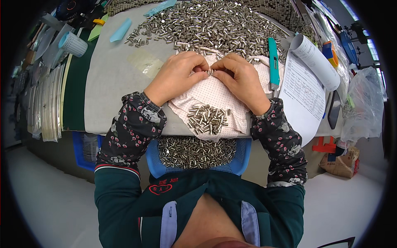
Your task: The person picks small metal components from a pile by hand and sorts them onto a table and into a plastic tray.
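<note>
Left hand (178, 75) and right hand (243, 78) pinch small metal pieces (210, 72), number unclear, above the cloth (204, 91), toward its far edge. Step judged: close handling; next move calls for steady grip.

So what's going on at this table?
A person's left hand and right hand hold a small metal piece between them, above a dotted cloth. A small pile of metal pieces lies on the cloth's near part; a much larger heap spreads beyond. The blue basket below holds many more.
</note>
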`<state>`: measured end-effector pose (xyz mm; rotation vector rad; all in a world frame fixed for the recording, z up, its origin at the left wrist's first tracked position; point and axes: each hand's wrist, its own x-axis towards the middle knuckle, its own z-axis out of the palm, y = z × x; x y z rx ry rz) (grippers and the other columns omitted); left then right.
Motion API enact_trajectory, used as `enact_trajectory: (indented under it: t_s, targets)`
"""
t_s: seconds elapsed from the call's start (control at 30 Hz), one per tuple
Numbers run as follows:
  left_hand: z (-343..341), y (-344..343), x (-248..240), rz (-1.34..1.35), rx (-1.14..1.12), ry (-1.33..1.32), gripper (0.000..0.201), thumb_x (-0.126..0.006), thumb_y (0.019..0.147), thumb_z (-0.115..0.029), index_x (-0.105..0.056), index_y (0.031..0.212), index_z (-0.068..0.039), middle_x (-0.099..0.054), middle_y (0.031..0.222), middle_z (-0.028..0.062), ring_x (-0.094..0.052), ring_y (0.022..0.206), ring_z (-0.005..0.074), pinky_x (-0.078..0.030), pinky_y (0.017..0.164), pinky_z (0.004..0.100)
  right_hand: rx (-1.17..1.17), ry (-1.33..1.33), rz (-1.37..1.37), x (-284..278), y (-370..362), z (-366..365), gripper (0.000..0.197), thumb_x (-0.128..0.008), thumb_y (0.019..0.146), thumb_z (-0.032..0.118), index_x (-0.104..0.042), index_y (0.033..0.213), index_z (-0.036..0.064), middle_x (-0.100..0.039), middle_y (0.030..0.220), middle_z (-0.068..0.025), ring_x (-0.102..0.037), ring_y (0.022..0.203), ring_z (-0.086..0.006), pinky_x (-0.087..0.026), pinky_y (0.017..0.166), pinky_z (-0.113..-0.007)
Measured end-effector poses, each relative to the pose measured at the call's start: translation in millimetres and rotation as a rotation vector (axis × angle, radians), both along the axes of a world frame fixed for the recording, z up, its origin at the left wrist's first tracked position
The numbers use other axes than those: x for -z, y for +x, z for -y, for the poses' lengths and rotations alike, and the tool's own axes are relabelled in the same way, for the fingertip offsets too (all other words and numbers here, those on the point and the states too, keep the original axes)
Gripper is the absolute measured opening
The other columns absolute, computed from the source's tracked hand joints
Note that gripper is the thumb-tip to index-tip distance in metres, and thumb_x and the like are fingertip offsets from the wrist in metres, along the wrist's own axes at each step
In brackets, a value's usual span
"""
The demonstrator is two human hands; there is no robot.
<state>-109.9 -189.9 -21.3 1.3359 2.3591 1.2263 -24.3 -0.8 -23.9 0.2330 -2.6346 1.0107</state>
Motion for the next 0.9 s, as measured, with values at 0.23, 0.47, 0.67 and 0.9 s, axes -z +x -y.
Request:
enact_trajectory:
  t_s: [0.23, 0.47, 0.67, 0.9]
  targets:
    - [-1.5, 1.0, 1.3, -0.013, -0.001, 0.006, 0.017, -0.070, 0.079, -0.016, -0.062, 0.086, -0.003, -0.063, 0.083, 0.0081, -0.063, 0.082, 0.0257, -0.048, 0.077, 0.0390, -0.015, -0.041, 0.037, -2.0, 0.6, 2.7, 0.013, -0.069, 0.079, 0.010, -0.071, 0.091, 0.0076, -0.063, 0.085, -0.0081, -0.064, 0.080, -0.0262, -0.052, 0.069, -0.036]
    - [-1.5, 0.0, 1.9, 0.009, 0.038, 0.004, 0.017, -0.071, 0.077, -0.009, -0.061, 0.089, -0.002, -0.059, 0.084, 0.0060, -0.055, 0.073, 0.0184, -0.045, 0.067, 0.0304, -0.028, -0.126, 0.143, -5.2, 2.5, 2.2, 0.014, -0.069, 0.078, 0.009, -0.069, 0.091, 0.0049, -0.065, 0.085, -0.0096, -0.066, 0.077, -0.0233, -0.052, 0.068, -0.034]
    - [-2.9, 2.5, -0.1, 0.067, 0.035, 0.045, 0.020, -0.070, 0.077, -0.008, -0.058, 0.092, -0.002, -0.060, 0.082, 0.0044, -0.051, 0.070, 0.0160, -0.043, 0.064, 0.0291, -0.031, -0.172, 0.137, -4.6, 3.2, 3.0, 0.014, -0.071, 0.077, 0.009, -0.067, 0.091, 0.0042, -0.065, 0.084, -0.0092, -0.066, 0.074, -0.0220, -0.052, 0.067, -0.033]
    - [-4.1, 5.7, -3.7, 0.179, 0.012, 0.048, 0.025, -0.071, 0.075, -0.005, -0.055, 0.095, -0.003, -0.061, 0.083, 0.0031, -0.051, 0.070, 0.0129, -0.042, 0.061, 0.0271, -0.051, -0.226, 0.147, -6.1, 3.0, 4.5, 0.022, -0.072, 0.076, 0.006, -0.060, 0.095, 0.0049, -0.065, 0.082, -0.0056, -0.061, 0.070, -0.0173, -0.050, 0.063, -0.030]
